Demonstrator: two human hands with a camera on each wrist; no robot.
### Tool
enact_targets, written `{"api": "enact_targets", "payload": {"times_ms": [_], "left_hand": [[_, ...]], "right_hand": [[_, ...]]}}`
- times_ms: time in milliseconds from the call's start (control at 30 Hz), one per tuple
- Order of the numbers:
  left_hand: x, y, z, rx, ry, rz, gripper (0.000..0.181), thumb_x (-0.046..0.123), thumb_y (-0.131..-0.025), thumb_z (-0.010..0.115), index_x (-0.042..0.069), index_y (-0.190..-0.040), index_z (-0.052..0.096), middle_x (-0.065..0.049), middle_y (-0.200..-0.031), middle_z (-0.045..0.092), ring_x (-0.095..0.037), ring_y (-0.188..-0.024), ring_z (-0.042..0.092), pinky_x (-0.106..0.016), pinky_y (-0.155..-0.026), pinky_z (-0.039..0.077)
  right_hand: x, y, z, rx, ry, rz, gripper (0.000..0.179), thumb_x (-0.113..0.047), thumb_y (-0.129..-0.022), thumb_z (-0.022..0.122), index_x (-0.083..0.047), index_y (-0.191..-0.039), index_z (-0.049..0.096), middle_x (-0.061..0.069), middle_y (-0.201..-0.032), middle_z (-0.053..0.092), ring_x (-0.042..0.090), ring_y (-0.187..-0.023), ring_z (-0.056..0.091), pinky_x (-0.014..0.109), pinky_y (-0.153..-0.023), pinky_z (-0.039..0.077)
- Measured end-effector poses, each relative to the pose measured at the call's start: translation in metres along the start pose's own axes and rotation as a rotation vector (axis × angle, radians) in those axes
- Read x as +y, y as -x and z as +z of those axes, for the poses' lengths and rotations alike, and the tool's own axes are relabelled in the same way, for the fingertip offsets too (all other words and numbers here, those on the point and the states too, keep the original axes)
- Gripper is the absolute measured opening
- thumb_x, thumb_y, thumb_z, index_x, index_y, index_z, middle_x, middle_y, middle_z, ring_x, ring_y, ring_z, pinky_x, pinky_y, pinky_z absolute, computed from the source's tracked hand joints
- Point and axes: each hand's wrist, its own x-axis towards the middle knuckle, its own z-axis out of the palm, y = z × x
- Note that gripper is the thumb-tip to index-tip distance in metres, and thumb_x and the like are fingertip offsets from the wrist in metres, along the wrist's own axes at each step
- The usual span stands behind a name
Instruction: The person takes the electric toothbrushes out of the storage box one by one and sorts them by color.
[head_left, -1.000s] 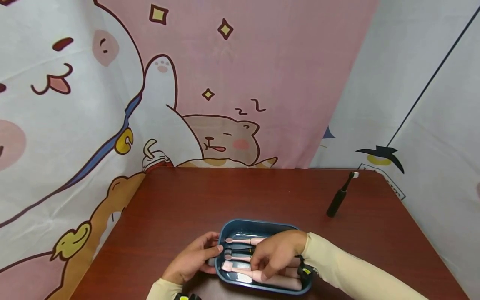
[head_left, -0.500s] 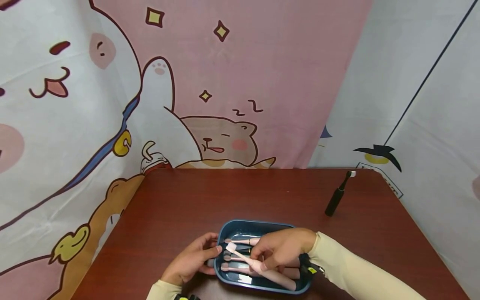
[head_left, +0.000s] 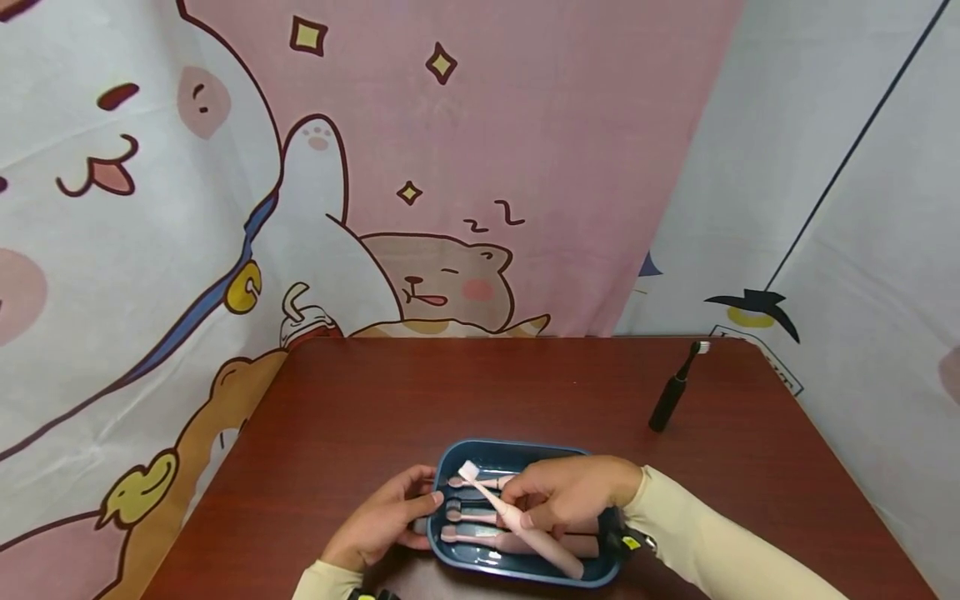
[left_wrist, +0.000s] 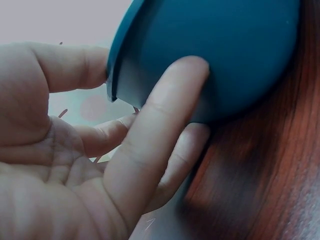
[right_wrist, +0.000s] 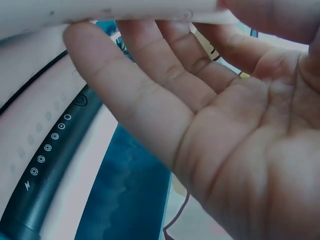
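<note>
My right hand [head_left: 577, 492] pinches a pink electric toothbrush [head_left: 551, 552] by its handle over the blue tray [head_left: 517, 577]. The held brush slants across the tray, its white bristles toward the far left corner. Beneath it lie several other toothbrushes, among them a pink one [head_left: 510, 542] near the front side and another pink one [head_left: 480, 482] near the back. A black toothbrush [right_wrist: 55, 145] with a row of button marks shows under the hand in the right wrist view. My left hand [head_left: 386, 517] grips the tray's left end, thumb at the rim and fingers along the outer wall.
A black electric toothbrush [head_left: 669, 402] lies alone at the back right of the brown wooden table [head_left: 360, 400]. Behind the table hangs a cloth [head_left: 570, 167] printed with cartoon animals.
The right hand has lifted the pink toothbrush from the tray's front side; its head has swung toward the back. The left hand has kept its place on the tray.
</note>
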Motion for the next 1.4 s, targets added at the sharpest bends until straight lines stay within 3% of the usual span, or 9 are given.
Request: {"api": "enact_targets", "payload": {"times_ms": [167,300,500,733,933,1233,1400], "left_hand": [[0.001,0.000,0.000,0.000,-0.003,-0.003,0.049,0.018,-0.099,0.059,-0.003,-0.138,0.041,-0.025,-0.125,0.053,-0.024,-0.086,0.066,-0.040,-0.061,0.061],[0.001,0.000,0.000,-0.006,0.000,-0.006,0.049,0.018,-0.099,0.059,-0.004,-0.138,0.040,-0.025,-0.125,0.053,-0.024,-0.085,0.066,-0.039,-0.061,0.060],[0.001,-0.001,-0.001,-0.007,-0.003,-0.005,0.049,0.018,-0.099,0.059,-0.003,-0.139,0.040,-0.024,-0.125,0.052,-0.024,-0.085,0.066,-0.041,-0.062,0.061],[0.000,-0.002,-0.001,-0.006,-0.009,-0.003,0.049,0.018,-0.099,0.059,-0.003,-0.139,0.040,-0.023,-0.124,0.053,-0.025,-0.086,0.066,-0.041,-0.062,0.060],[0.001,-0.003,-0.001,-0.006,-0.009,-0.011,0.049,0.019,-0.099,0.059,-0.002,-0.139,0.040,-0.023,-0.124,0.053,-0.024,-0.085,0.066,-0.041,-0.061,0.061],[0.001,-0.001,0.000,-0.013,-0.005,-0.023,0.049,0.020,-0.100,0.058,-0.001,-0.140,0.039,-0.023,-0.125,0.053,-0.024,-0.089,0.065,-0.039,-0.060,0.060],[0.001,-0.002,0.000,-0.025,-0.001,-0.019,0.050,0.020,-0.100,0.058,-0.002,-0.140,0.038,-0.024,-0.125,0.053,-0.025,-0.089,0.065,-0.041,-0.062,0.061]], "right_hand": [[0.000,0.006,-0.001,0.061,-0.002,-0.027,0.022,-0.019,-0.102,0.053,-0.014,-0.122,0.062,-0.004,-0.103,0.065,0.008,-0.083,0.063,0.025,-0.068,0.058],[-0.002,0.012,0.000,0.118,-0.075,-0.002,0.022,-0.021,-0.103,0.053,-0.016,-0.123,0.061,0.001,-0.110,0.064,0.009,-0.096,0.063,0.029,-0.076,0.060],[-0.004,0.019,0.001,0.205,-0.140,0.019,0.022,-0.024,-0.102,0.055,-0.021,-0.122,0.061,0.007,-0.113,0.063,0.013,-0.100,0.063,0.035,-0.078,0.061],[-0.003,0.027,0.001,0.256,-0.150,-0.010,0.023,-0.021,-0.103,0.052,-0.021,-0.124,0.061,0.000,-0.118,0.065,0.015,-0.101,0.064,0.034,-0.079,0.061],[-0.005,0.037,-0.002,0.303,-0.199,0.002,0.025,-0.019,-0.104,0.051,-0.020,-0.127,0.060,0.003,-0.124,0.064,0.019,-0.110,0.063,0.034,-0.081,0.061],[-0.006,0.052,-0.005,0.377,-0.247,-0.012,0.030,-0.020,-0.104,0.050,-0.018,-0.134,0.056,0.008,-0.130,0.060,0.038,-0.121,0.056,0.038,-0.088,0.059],[-0.003,0.065,-0.008,0.435,-0.209,-0.024,0.032,-0.022,-0.105,0.048,-0.022,-0.136,0.054,0.008,-0.131,0.059,0.034,-0.120,0.058,0.038,-0.090,0.058]]}}
